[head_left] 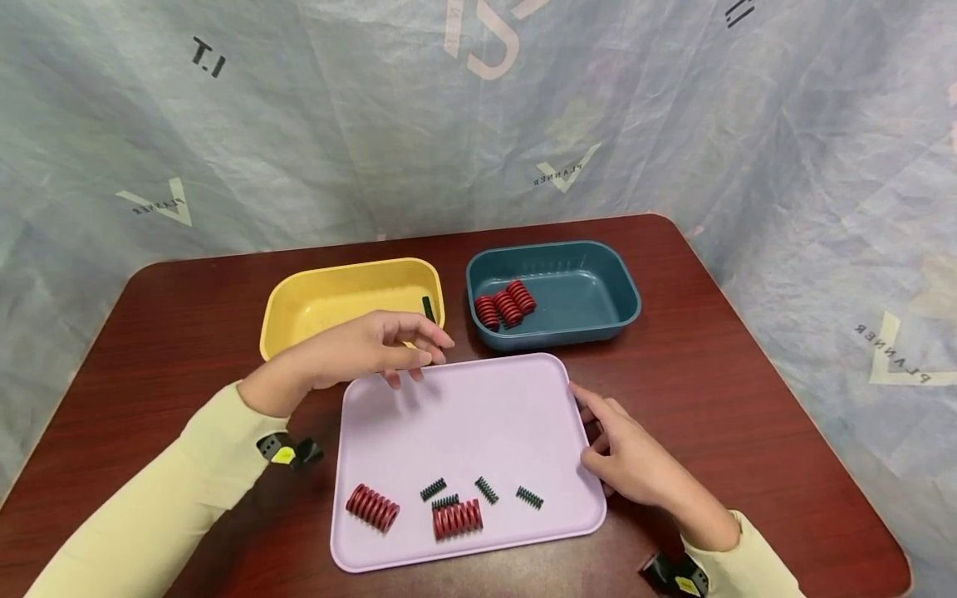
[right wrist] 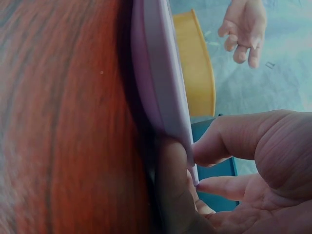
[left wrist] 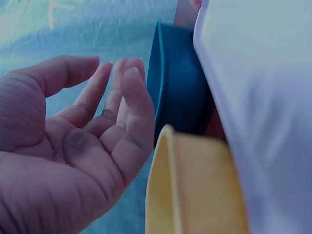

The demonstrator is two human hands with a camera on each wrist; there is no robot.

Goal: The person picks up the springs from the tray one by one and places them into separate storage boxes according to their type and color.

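A lilac tray lies on the table. Two red coil springs, one at the left and one at the front middle, rest near its front edge. Several small dark green springs lie around them. My left hand hovers over the tray's back left edge, beside the yellow bin; its fingers are loosely bent and hold nothing, as the left wrist view shows. My right hand grips the tray's right rim. In the right wrist view the thumb is at the rim and a finger reaches beneath.
Behind the tray stand a yellow bin with a dark green spring in it and a teal bin holding three red springs. The dark red wooden table ends at a hanging cloth.
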